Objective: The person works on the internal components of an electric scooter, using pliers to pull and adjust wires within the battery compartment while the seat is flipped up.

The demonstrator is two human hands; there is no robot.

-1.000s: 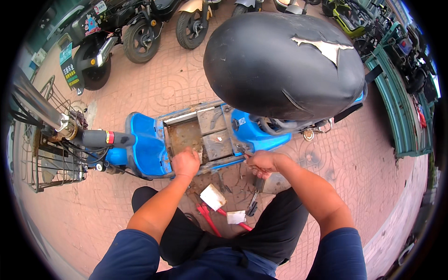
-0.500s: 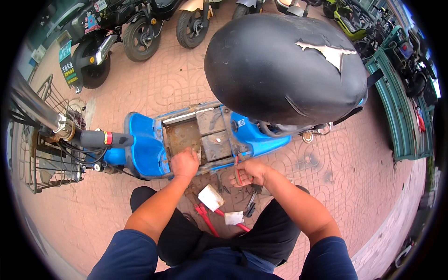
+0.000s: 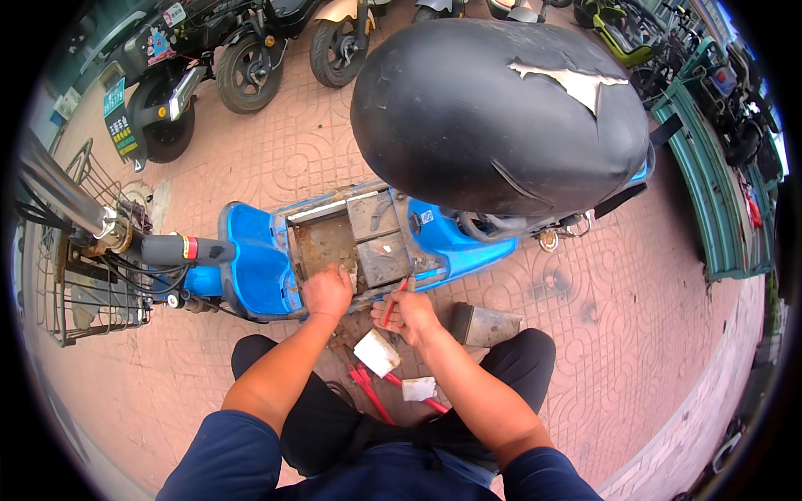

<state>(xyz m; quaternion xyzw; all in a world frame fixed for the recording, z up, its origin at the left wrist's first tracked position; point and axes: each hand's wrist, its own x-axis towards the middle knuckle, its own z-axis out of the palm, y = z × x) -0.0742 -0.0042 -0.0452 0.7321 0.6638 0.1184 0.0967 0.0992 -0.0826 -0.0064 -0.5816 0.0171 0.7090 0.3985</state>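
Observation:
A blue scooter (image 3: 468,245) stands crosswise before me with its floor compartment (image 3: 322,247) uncovered. Two dusty grey battery blocks (image 3: 382,260) fill the right part of that compartment; the left part shows a rusty, dirty bottom. My left hand (image 3: 327,290) is closed at the near edge of the compartment, and anything inside its fingers is hidden. Just right of it, my right hand (image 3: 407,317) is wrapped round a red-handled tool (image 3: 394,302) at the scooter's near side. The tool's working end is hard to make out.
A large torn black seat (image 3: 501,117) looms above the scooter's right end. Between my knees lie white pieces (image 3: 378,352) and a red-handled long tool (image 3: 369,391). A dark block (image 3: 484,325) rests by my right knee. Parked scooters (image 3: 251,73) line the far side.
My right hand has moved left with the red-handled tool, closer to my left hand. The dark block by my right knee now shows from behind the forearm. My left hand stays at the compartment edge.

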